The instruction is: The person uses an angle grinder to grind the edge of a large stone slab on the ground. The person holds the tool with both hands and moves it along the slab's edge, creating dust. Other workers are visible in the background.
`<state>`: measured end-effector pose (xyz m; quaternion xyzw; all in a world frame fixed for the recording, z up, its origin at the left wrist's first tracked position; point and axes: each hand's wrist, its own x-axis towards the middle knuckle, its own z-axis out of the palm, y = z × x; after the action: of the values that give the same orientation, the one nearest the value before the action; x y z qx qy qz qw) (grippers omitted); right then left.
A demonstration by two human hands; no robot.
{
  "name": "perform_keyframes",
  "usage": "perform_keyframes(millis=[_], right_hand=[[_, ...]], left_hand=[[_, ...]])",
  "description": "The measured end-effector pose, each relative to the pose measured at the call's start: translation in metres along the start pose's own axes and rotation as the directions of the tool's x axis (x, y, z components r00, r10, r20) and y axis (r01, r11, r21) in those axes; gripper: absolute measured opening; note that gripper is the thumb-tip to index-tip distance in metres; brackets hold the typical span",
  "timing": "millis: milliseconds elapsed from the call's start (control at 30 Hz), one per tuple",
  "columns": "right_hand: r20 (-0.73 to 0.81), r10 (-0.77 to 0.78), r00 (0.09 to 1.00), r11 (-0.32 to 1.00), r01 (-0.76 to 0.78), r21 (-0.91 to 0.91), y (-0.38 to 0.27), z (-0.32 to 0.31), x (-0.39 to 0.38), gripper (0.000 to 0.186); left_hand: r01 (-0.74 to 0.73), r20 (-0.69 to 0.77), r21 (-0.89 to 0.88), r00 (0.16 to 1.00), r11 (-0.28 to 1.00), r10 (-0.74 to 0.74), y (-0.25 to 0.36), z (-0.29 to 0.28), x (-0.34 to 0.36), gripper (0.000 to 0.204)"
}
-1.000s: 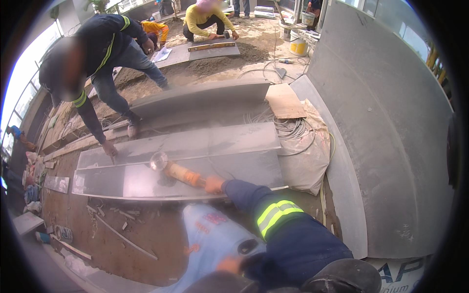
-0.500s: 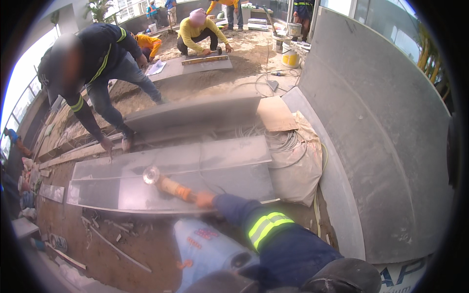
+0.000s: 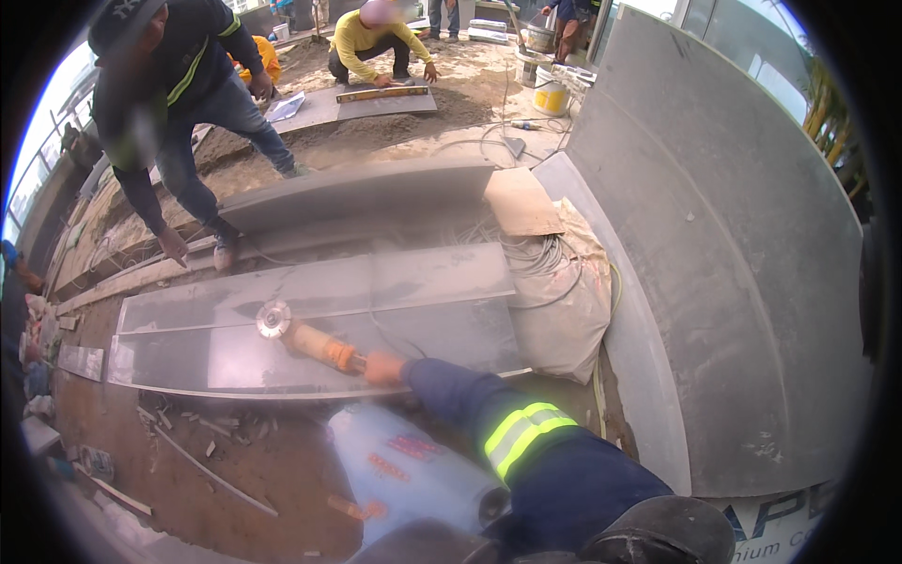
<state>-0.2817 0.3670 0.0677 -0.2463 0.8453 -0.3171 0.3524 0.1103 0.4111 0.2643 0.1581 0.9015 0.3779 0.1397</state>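
- Since a moment ago, the orange-bodied angle grinder [image 3: 315, 343] has slid rightward along the slab, and the bending person in dark clothes has straightened a little and stepped closer to the slab's far edge.
- My right hand [image 3: 383, 368] is wrapped tight around the rear of the grinder's handle, grip clamped on it, with my arm in a navy sleeve with yellow reflective bands [image 3: 520, 435] reaching in from the lower right.
- My left hand cannot be made out, so I cannot tell the state of its grip.
- At the grinder's front, its round silver cutting disc [image 3: 273, 319] rests against the surface of the long grey polished stone slab [image 3: 413, 301], left of the slab's middle.
- That slab lies flat on the sandy ground, running left to right in front of me.
- A pale blue bag with red printing [image 3: 404, 470] sits just below my arm, blurred.
- Right of the slab lies a lumpy beige sack with grey cables [image 3: 554, 282] on it, and beyond that a large curved grey panel [image 3: 733, 282] stands.
- Behind the slab, the person in dark clothes with a yellow stripe [image 3: 178, 103] leans down, one hand near a wooden plank.
- Further back, a person in a yellow top [image 3: 376, 42] crouches over a smaller grey slab.
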Motion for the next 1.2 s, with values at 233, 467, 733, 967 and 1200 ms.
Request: perform_keyframes(millis=[233, 467, 733, 967, 1200], right_hand=[[0.027, 0.141, 0.990, 0.989, -0.140, -0.040, -0.024, -0.011, -0.018, 0.016], [0.013, 0.167, 0.986, 0.984, -0.166, -0.071, -0.033, -0.029, -0.025, 0.016], [0.262, 0.031, 0.965, 0.965, -0.097, 0.243, -0.136, -0.003, -0.095, 0.024], [0.560, -0.291, 0.776, 0.845, -0.067, 0.531, -0.205, 0.066, -0.182, 0.085], [0.777, -0.219, 0.591, 0.854, -0.269, 0.445, -0.201, 0.108, -0.211, 0.072]], left_hand=[[0.272, -0.339, -0.280, 0.869, 0.921, -0.360, -0.032, -0.087, -0.011, 0.016], [0.059, -0.527, -0.791, 0.438, 0.609, -0.728, -0.171, -0.081, 0.001, 0.019], [-0.317, -0.419, -0.895, 0.351, 0.315, -0.838, -0.187, -0.106, 0.002, 0.045], [-0.780, -0.535, -0.609, 0.271, 0.143, -0.800, -0.193, -0.138, -0.025, 0.089], [-0.814, -0.442, -0.564, 0.157, 0.138, -0.883, -0.180, -0.106, -0.056, 0.069]])
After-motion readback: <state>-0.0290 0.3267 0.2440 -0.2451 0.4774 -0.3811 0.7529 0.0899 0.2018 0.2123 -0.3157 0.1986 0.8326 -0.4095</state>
